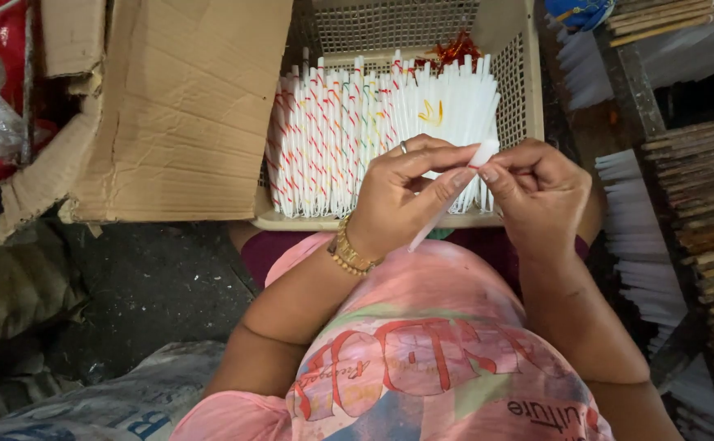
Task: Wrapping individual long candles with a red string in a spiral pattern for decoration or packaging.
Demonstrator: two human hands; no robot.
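white tubes [373,131] red-striped; beige basket [528,90]; brown cardboard [177,106]; pink shirt [422,343].

soft, even light from above, no hard glare. white tubes [389,131] in the basket [528,90] are the brightest patch, near blown out. floor [153,278] at lower left is dim and muddy. hands [471,192] are sharp with faint shadows beneath. right-edge racks [700,212] fall dark, corners slightly soft, mild wide-angle stretch.

Matt white paper tube [453,193], rough creased cardboard box [179,98], perforated plastic basket [518,77], glossy metal bracelet [347,253].
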